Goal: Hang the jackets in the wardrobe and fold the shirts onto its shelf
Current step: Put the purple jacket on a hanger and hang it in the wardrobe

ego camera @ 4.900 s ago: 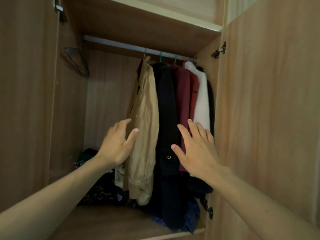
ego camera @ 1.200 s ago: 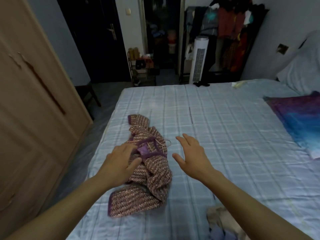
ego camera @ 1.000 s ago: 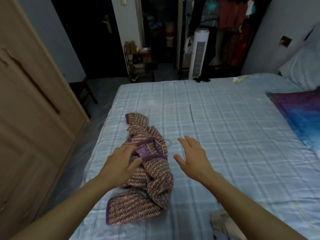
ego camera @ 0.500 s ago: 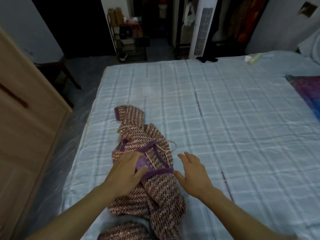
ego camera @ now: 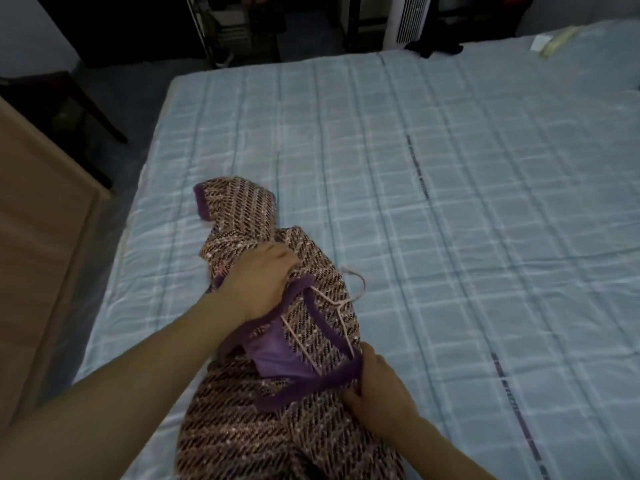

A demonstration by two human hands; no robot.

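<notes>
Purple-trimmed jacket (ego camera: 239,209) on bed (ego camera: 450,168); left hand (ego camera: 256,285) grips shoulder, right hand (ego camera: 377,393) collar.

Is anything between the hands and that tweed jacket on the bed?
Nothing visible does: the left hand and right hand both grip the tweed jacket by its purple-trimmed opening, on the bed.

Bed (ego camera: 450,202) in pale blue check, creased along near-left edge; tweed jacket (ego camera: 239,209), pink-brown w/ purple trim, lies crumpled on near-left part; thin pink wire hanger (ego camera: 349,296) in jacket's neck, hook out over bed; small pale items (ego camera: 554,43) at far-right corner.
</notes>
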